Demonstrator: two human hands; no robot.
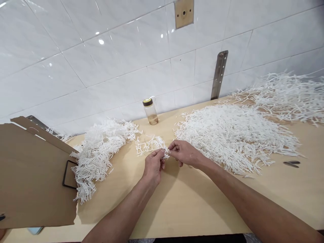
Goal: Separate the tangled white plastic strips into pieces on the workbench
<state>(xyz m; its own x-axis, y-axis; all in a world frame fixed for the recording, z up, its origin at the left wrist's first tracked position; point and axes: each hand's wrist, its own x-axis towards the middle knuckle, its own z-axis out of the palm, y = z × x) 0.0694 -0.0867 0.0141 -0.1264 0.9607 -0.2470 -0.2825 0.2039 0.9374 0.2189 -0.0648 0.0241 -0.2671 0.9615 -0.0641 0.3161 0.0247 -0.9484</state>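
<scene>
Near the middle of the table, my left hand [153, 166] pinches the near end of a white branched plastic piece [150, 145], which stretches away to the left. My right hand [184, 153] is closed at the same end, thumb and fingertips pressed together on a thin white tip. The two hands almost meet, and the exact grip between the fingers is too small to make out. Right beside my right hand begins a broad heap of thin white plastic sticks [235, 135]. Left of my hands lies a smaller pile of white branched pieces [103, 145].
A clear bottle with a dark lid [152, 114] stands near the tiled wall [121, 60]. The cardboard box [37, 179] is at the left. More white branched pieces [291, 96] lie at the far right, with small dark snips [291, 164] on the table [197, 209].
</scene>
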